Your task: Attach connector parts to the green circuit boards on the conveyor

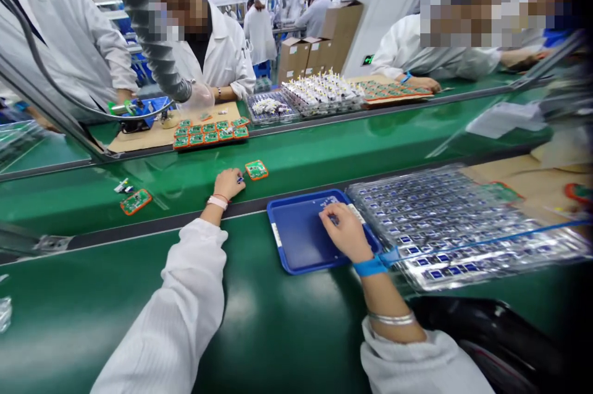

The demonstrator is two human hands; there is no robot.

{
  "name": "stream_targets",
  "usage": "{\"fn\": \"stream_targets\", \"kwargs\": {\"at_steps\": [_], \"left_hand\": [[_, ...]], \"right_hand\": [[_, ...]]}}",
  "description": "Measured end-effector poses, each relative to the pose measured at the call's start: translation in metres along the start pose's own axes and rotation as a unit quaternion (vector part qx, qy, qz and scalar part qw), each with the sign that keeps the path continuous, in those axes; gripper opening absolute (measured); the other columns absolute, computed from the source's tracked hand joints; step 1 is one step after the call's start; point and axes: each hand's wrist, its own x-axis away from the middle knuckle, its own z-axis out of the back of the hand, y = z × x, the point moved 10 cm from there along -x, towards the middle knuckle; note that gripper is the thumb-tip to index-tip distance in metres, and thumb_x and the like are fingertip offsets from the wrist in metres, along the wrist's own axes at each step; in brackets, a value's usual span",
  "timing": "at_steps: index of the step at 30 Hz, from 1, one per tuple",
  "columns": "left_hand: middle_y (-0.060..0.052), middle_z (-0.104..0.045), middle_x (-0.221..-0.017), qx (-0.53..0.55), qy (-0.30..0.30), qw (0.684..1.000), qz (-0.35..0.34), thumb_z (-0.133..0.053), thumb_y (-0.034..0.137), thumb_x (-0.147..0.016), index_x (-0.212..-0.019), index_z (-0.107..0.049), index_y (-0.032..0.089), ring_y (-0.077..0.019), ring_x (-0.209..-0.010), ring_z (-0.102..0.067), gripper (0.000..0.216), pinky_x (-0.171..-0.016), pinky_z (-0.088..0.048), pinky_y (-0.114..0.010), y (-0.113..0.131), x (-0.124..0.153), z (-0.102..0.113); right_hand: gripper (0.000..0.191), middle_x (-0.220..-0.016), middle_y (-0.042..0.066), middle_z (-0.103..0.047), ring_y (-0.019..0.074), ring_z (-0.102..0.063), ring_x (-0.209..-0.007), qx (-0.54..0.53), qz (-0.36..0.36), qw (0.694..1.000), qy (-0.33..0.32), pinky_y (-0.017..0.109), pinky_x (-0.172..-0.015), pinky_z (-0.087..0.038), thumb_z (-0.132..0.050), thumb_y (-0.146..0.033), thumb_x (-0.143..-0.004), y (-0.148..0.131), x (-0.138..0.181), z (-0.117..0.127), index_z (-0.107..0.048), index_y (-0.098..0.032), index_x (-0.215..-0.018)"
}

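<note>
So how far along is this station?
Looks done: orange-framed circuit boards sit in rows on the far belt, and one board lies by the left hand. In hand: the left hand has a small blue part at its fingertips, and the right hand is in the blue tray, over a few blue parts. Left: the clear blister tray is still full of blue parts.

1. A glossy green anti-static workbench (69, 332) fills the near side; at 12 o'clock it carries a shallow blue plastic tray (291, 239).
2. At 2 o'clock, on the same bench, sits a stack of clear plastic blister trays (463, 227) — packed with small blue parts (440, 221).
3. Beyond, a green conveyor belt (287, 162) carries two orange-rimmed green circuit boards (136, 201) — at 10 and 12 o'clock.
</note>
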Motion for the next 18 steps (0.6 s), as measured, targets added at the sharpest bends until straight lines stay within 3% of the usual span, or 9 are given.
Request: {"fn": "stream_targets", "kwargs": {"at_steps": [4,7,9,12,18], "left_hand": [[-0.009,-0.061,-0.105,-0.03,0.006,0.999,0.024,-0.056,0.026,-0.073,-0.096,-0.063,0.021,-0.0299,-0.104,-0.051,0.025,-0.086,-0.041,-0.038,-0.056,0.012,0.018],[-0.016,-0.057,-0.112,-0.064,0.104,0.987,0.107,-0.045,0.027,-0.081,-0.104,-0.06,0.014,-0.0319,-0.108,-0.048,0.03,-0.089,-0.039,-0.041,-0.09,0.022,0.039],[-0.017,-0.058,-0.107,-0.068,0.127,0.98,0.138,-0.043,0.04,-0.084,-0.108,-0.056,0.011,-0.032,-0.103,-0.052,0.039,-0.087,-0.04,-0.04,-0.093,0.027,0.038],[-0.019,-0.059,-0.105,-0.068,0.087,0.984,0.14,-0.047,0.061,-0.078,-0.11,-0.053,0.01,-0.0351,-0.099,-0.053,0.06,-0.081,-0.043,-0.04,-0.078,0.03,0.022],[-0.018,-0.061,-0.105,-0.066,0.066,0.988,0.121,-0.053,0.058,-0.076,-0.118,-0.048,0.013,-0.035,-0.1,-0.055,0.062,-0.079,-0.044,-0.038,-0.069,0.037,0.018]], "right_hand": [[0.012,-0.081,0.008,-0.059,0.0207,-0.055,-0.083,0.041,-0.013,0.999,0.022,0.036,-0.08,-0.044,-0.048,-0.027,-0.079,0.006,0.0,0.015,-0.052,-0.021,-0.07],[0.01,-0.082,0.009,-0.058,0.0205,-0.055,-0.083,0.063,-0.025,0.997,0.027,0.035,-0.08,-0.044,-0.047,-0.023,-0.079,0.011,-0.001,0.022,-0.052,-0.021,-0.071],[0.01,-0.082,0.009,-0.058,0.0207,-0.054,-0.084,0.077,-0.023,0.997,0.017,0.034,-0.081,-0.044,-0.047,-0.021,-0.079,0.012,-0.005,0.019,-0.052,-0.021,-0.071],[0.011,-0.081,0.009,-0.058,0.0214,-0.053,-0.085,0.098,-0.018,0.995,-0.012,0.035,-0.082,-0.043,-0.047,-0.018,-0.079,0.017,-0.017,0.003,-0.054,-0.02,-0.07],[0.016,-0.069,0.01,-0.055,0.0237,-0.051,-0.079,0.177,-0.069,0.981,-0.041,0.037,-0.078,-0.042,-0.051,-0.014,-0.074,0.042,-0.04,-0.031,-0.06,-0.016,-0.062]]}}
